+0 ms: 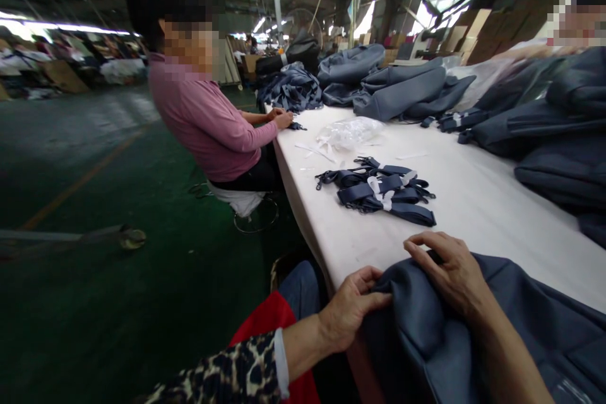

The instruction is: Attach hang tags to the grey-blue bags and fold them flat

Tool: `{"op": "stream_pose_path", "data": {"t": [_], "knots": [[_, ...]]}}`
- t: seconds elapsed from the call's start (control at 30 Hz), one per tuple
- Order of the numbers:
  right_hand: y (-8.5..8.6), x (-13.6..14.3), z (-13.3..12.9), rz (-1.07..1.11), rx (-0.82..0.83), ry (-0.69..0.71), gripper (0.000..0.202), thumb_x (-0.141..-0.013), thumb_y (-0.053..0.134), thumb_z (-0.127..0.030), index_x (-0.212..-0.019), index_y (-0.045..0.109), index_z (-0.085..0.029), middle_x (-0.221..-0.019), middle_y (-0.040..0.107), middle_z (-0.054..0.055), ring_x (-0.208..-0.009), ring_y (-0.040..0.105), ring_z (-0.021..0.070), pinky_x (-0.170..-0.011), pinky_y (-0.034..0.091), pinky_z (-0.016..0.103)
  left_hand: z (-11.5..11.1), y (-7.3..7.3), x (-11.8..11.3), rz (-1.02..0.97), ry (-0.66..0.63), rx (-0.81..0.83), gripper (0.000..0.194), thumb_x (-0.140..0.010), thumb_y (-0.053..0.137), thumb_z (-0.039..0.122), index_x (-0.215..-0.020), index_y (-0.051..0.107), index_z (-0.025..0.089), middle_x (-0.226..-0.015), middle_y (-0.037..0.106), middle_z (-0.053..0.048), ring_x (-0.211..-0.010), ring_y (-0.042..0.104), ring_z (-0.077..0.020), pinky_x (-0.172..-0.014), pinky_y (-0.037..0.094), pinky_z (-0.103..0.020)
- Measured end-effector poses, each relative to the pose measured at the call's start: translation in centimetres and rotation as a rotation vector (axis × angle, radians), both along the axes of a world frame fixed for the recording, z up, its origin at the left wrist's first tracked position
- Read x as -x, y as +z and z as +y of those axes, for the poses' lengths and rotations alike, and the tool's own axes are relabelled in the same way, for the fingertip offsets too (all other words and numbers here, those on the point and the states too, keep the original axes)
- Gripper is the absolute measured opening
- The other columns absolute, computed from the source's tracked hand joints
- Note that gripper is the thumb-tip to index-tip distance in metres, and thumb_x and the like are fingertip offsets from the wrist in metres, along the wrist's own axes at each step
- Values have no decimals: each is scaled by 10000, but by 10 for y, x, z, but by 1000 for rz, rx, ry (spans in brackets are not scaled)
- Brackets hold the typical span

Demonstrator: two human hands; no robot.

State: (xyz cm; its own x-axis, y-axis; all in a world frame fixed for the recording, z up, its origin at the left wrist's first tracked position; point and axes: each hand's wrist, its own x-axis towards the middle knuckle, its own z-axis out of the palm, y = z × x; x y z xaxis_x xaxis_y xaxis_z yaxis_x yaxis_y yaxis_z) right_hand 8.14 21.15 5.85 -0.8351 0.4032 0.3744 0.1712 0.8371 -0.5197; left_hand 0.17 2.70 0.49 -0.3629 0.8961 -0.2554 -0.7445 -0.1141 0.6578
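A dark blue-grey fabric bag lies slack over the near table edge, its seams showing. My left hand pinches a fold at its left edge between thumb and fingers. On the bag's upper part is my right hand, fingers bent around the cloth; its fingertips are partly hidden. Just beyond the hands lies a pile of dark blue straps with black hooks, bundled with white bands.
Across the white table lie a clear plastic bag, more blue bags and a strap heap. A co-worker in a pink top sits at the left edge, handling a strap. Another person stands at the far right.
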Motion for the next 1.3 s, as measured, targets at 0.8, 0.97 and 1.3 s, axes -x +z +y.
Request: {"op": "stream_pose_path", "data": {"t": [0.8, 0.97, 1.3], "knots": [[-9, 14, -23, 54, -131, 140, 516, -972, 447, -565, -583, 462, -227, -575, 502, 6, -633, 478, 163, -586, 344, 282, -11, 28, 31, 1170, 17, 54, 40, -866, 621, 197, -874, 586, 180, -902, 574, -27, -866, 529, -175, -804, 420, -282], [-9, 17, -24, 49, -135, 177, 511, -981, 444, -541, -579, 452, -226, -561, 482, -1, -629, 459, 162, -601, 348, 284, -7, 33, 40, 1247, -146, 43, 95, -834, 628, 178, -922, 592, 181, -884, 576, -12, -801, 522, -157, -756, 414, -272], [8, 1, -18, -178, -40, 161, 418, -953, 463, -588, -811, 664, -249, -766, 635, 27, -746, 583, 189, -729, 425, 315, -30, 15, 26, 1352, 69, 27, 26, -896, 547, 209, -891, 560, 187, -850, 578, -28, -781, 532, -156, -741, 418, -269]]}}
